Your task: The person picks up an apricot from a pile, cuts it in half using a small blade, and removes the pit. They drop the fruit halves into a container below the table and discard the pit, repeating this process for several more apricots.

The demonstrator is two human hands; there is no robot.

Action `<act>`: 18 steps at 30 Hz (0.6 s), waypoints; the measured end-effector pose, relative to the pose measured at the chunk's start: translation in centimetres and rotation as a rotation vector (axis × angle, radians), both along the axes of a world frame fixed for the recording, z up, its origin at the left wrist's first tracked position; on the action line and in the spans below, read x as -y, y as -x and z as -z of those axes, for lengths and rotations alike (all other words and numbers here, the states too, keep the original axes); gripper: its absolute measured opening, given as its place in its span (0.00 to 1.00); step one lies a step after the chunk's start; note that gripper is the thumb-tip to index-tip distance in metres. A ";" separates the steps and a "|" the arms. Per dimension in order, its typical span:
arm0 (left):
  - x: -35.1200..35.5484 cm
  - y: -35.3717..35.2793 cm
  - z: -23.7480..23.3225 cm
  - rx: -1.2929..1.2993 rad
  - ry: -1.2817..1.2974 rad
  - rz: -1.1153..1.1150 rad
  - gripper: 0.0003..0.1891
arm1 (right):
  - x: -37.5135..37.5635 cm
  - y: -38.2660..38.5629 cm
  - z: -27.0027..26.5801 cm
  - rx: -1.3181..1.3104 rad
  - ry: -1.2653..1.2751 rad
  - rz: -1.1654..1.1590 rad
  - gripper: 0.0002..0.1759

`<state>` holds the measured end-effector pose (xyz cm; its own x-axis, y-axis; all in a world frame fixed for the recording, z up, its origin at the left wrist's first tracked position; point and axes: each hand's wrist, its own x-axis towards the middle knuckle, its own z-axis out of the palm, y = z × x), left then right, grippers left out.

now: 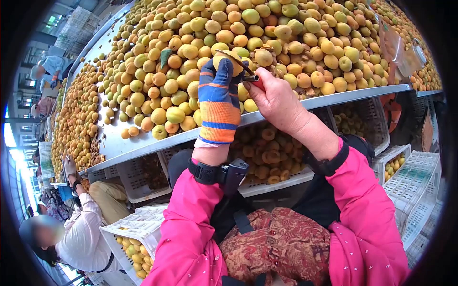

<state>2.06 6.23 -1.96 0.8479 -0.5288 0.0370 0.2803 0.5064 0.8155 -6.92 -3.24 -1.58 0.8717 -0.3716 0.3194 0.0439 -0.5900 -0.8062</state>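
Note:
My left hand [219, 102], in a blue and orange striped glove, is closed around a yellow apricot [228, 61] above the pile. My bare right hand [279, 100] grips a small tool [251, 78] with a dark metal tube and a reddish handle, held against the fruit's right side. A thin brown strip lies across the top of the held fruit. Beyond both hands, heaped yellow and orange apricots [200, 28] cover much of the metal table [114, 136]. A green leaf [165, 57] rests among them.
Under the table edge, a white crate [296, 178] holds fruit halves. More white crates stand right [412, 181] and lower left [138, 221], the latter holding fruit. A co-worker [86, 229] sits at the left, one gloved hand at the table. Another person [52, 66] is farther back.

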 end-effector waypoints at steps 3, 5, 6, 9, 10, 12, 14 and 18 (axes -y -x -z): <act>-0.6 -0.2 -0.4 0.041 -0.051 0.005 0.20 | 0.2 -0.1 -0.4 -0.030 -0.008 -0.028 0.12; -1.1 -0.7 -1.0 0.252 -0.171 0.030 0.20 | 0.8 0.1 -1.1 -0.035 -0.064 -0.077 0.12; -1.3 -1.0 -1.0 0.255 -0.177 0.084 0.20 | 0.9 0.2 -1.4 -0.042 -0.121 -0.128 0.12; -0.9 -0.4 -0.1 0.041 -0.050 0.109 0.21 | 1.1 0.7 -2.0 -0.159 -0.177 -0.145 0.12; -0.6 -0.2 0.0 -0.130 0.052 0.178 0.22 | 0.3 0.5 -1.3 -0.038 -0.212 -0.124 0.11; 0.0 0.6 0.3 -0.378 0.162 0.216 0.22 | -0.6 0.3 -0.7 -0.069 -0.202 -0.055 0.11; 0.3 0.9 -0.4 -0.451 0.175 0.186 0.20 | -0.7 0.2 -0.5 -0.136 -0.193 0.008 0.12; -0.7 -0.3 -0.7 -0.129 -0.032 0.206 0.20 | 1.9 0.2 -1.0 -0.151 -0.291 -0.202 0.14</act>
